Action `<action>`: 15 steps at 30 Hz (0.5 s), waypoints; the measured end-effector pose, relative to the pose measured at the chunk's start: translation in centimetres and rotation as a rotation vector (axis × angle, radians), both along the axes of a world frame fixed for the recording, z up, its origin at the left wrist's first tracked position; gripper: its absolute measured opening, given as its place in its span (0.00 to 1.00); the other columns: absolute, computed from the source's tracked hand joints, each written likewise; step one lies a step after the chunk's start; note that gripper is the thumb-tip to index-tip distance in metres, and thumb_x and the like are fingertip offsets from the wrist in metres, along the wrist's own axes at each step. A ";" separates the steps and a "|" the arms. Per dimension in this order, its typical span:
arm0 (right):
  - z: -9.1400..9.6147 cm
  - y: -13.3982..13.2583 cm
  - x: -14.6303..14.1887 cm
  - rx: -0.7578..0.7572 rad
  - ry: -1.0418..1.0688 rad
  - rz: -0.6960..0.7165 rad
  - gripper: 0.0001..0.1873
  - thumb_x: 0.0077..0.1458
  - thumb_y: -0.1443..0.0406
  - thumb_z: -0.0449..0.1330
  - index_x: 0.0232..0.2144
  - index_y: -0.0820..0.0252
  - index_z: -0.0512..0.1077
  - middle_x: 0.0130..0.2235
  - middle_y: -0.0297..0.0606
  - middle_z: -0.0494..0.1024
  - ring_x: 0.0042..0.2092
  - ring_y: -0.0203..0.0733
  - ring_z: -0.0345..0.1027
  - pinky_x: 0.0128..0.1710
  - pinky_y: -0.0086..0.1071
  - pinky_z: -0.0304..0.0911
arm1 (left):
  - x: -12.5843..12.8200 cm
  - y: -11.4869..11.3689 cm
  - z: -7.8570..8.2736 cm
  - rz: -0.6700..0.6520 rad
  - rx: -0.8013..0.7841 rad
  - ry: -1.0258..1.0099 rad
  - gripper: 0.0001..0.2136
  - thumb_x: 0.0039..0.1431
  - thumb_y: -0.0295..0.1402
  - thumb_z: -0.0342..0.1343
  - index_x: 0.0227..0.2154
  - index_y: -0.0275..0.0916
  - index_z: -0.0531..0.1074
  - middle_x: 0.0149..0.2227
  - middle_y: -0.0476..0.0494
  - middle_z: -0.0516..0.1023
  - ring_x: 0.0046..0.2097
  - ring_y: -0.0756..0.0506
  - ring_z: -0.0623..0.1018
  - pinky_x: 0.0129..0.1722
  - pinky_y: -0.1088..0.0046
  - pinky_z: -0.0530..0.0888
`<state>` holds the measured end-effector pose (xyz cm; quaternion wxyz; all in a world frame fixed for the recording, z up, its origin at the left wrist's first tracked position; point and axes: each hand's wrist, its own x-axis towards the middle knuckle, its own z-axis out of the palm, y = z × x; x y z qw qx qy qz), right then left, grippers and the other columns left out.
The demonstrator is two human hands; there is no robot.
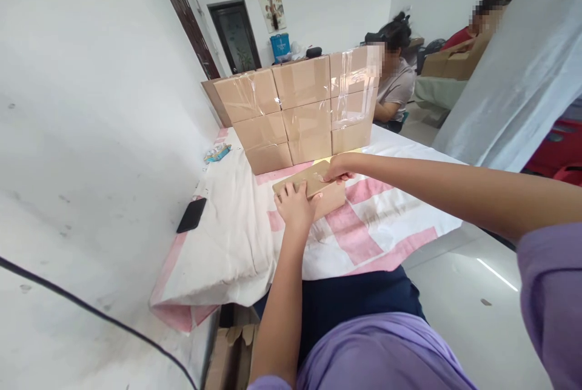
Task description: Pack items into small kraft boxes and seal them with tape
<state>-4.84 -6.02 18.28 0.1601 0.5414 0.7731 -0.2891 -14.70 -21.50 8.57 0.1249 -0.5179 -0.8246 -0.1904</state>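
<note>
So the left hand (293,203) has its fingers spread over a cardboard box (331,199) on the pink-and-white cloth (357,235), near the stacked boxes (307,126); right hand (341,168) looks curled on top, can't tell if it's gripping.

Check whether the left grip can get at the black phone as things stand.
Probably yes: only tablecloth seems to lie between the left grip and the black phone, though the grip rests on the small box.

Cloth-covered table (240,226) | stacked cartons (309,126) | small box (314,175) | black phone (191,215) | blue packet (219,153)
</note>
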 end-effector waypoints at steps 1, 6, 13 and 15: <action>0.0 0.0 0.7 0.005 -0.008 0.022 0.18 0.55 0.56 0.71 0.23 0.62 0.72 0.19 0.31 0.63 0.21 0.31 0.49 0.23 0.29 0.45 | 0.0 0.0 0.0 -0.002 0.002 0.001 0.28 0.65 0.56 0.51 0.62 0.50 0.71 0.62 0.34 0.71 0.63 0.32 0.68 0.66 0.46 0.61; -3.3 -1.4 4.6 0.029 -0.018 0.089 0.15 0.45 0.63 0.75 0.32 0.64 0.75 0.18 0.32 0.70 0.20 0.35 0.62 0.23 0.29 0.55 | -0.9 -0.3 0.0 -0.029 0.016 0.023 0.29 0.65 0.56 0.51 0.64 0.48 0.69 0.62 0.34 0.71 0.62 0.32 0.69 0.64 0.46 0.64; -10.7 -2.4 8.8 0.175 0.109 0.075 0.18 0.53 0.66 0.66 0.47 0.64 0.74 0.22 0.34 0.78 0.21 0.41 0.71 0.23 0.30 0.61 | -4.8 -0.5 0.8 -0.151 0.037 0.083 0.29 0.64 0.55 0.55 0.64 0.49 0.69 0.63 0.39 0.73 0.64 0.34 0.68 0.67 0.46 0.60; -11.1 -0.5 9.1 0.239 0.164 0.035 0.17 0.56 0.65 0.63 0.48 0.63 0.75 0.26 0.37 0.81 0.23 0.41 0.73 0.25 0.30 0.61 | -5.7 -0.5 1.1 -0.192 0.019 0.097 0.27 0.64 0.53 0.57 0.63 0.51 0.70 0.63 0.41 0.73 0.65 0.35 0.68 0.67 0.46 0.60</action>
